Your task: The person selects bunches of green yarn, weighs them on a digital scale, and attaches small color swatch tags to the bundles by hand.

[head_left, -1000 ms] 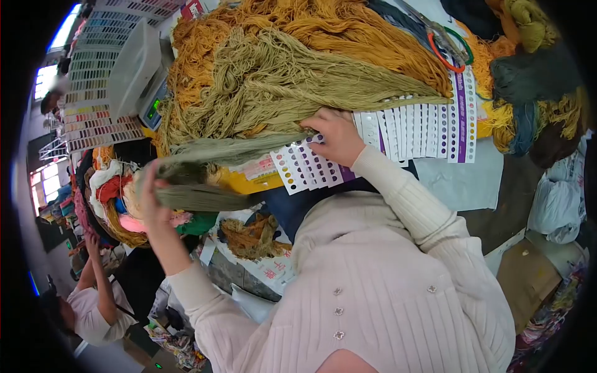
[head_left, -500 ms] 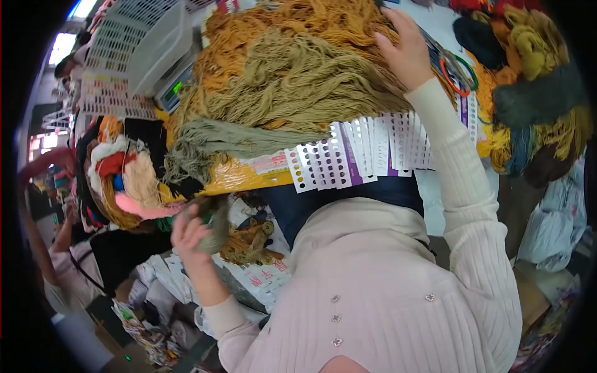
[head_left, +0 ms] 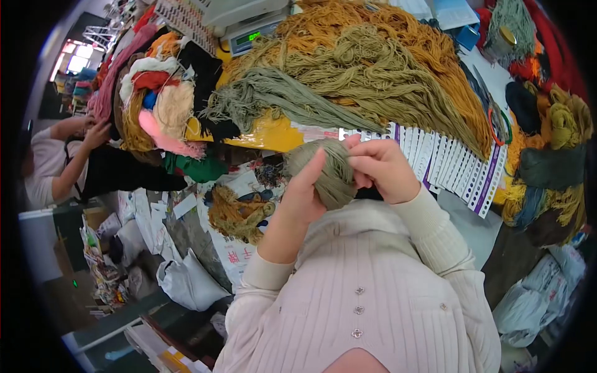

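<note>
In front of my chest is a grey-green bundle of yarn [head_left: 337,180], wound into a rounded shape. My left hand [head_left: 303,198] is wrapped round its left side, thumb on top. At its right edge the fingertips of my right hand [head_left: 390,170] are pinched together on the yarn; any single strand there is too fine to make out. Just beyond my hands lies a heap of loose olive yarn [head_left: 398,81] over orange yarn [head_left: 348,18]. A grey-green hank [head_left: 261,93] stretches along the heap's near left edge. White cards with punched holes [head_left: 451,160] fan out beside my right hand.
A digital scale [head_left: 252,38] stands at the back left. Scissors [head_left: 488,93] with red and green handles lie right of the heap. Coloured hanks [head_left: 165,93] hang at the left, others [head_left: 550,165] at the right. A co-worker [head_left: 68,155] stands at the far left.
My left hand has brought the yarn bundle from the lower left to in front of my chest. My right hand has left the heap and come to the bundle. The view has shifted.
</note>
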The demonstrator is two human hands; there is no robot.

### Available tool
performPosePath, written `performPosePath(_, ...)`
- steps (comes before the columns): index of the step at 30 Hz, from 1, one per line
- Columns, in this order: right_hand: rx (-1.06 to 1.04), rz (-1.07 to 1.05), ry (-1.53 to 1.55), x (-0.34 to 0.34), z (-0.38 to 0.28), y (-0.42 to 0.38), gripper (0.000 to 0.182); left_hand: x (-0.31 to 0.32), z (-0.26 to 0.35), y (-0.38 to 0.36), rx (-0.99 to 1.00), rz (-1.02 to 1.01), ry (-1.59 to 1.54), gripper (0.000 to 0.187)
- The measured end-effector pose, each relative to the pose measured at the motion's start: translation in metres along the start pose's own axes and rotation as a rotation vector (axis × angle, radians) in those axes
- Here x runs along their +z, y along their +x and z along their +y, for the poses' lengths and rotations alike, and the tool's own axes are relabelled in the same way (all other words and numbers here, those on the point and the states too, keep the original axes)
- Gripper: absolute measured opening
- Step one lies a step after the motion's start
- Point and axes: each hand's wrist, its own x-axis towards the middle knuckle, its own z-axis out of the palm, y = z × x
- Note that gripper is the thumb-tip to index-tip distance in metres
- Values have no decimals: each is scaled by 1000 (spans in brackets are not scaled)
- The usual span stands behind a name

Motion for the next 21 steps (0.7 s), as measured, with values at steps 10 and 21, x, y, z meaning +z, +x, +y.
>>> performPosePath(10, 9, -28, 109, 9, -16, -21, 13, 7, -5, -18, 62, 62, 4, 40)
performPosePath(21, -33, 52, -10, -10, -20, -12, 11, 5, 0, 11, -5, 48, -80, 31)
